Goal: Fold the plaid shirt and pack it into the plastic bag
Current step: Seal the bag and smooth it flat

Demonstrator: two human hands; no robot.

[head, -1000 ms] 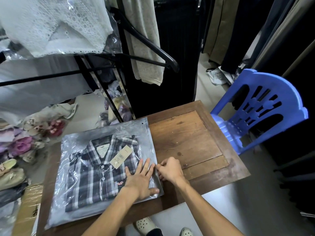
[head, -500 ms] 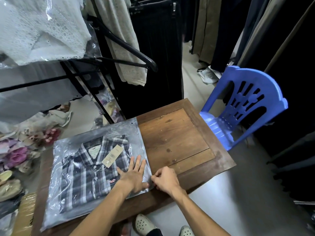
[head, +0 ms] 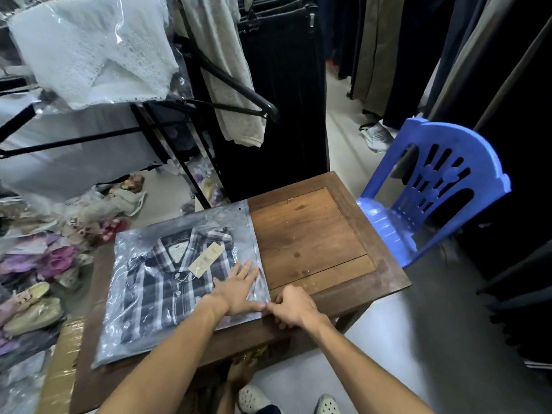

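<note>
One folded plaid shirt, a paper tag on its chest, lies sealed inside one clear plastic bag on the left half of a wooden table. The left hand rests flat, fingers straight, on the bag's right side, over the shirt. The right hand, fingers curled, pinches the bag's near right corner at the table's front edge. One blue chair stands just right of the table. Left of the table, shoes lie heaped on the floor; behind it, a rack holds hanging clothes.
</note>
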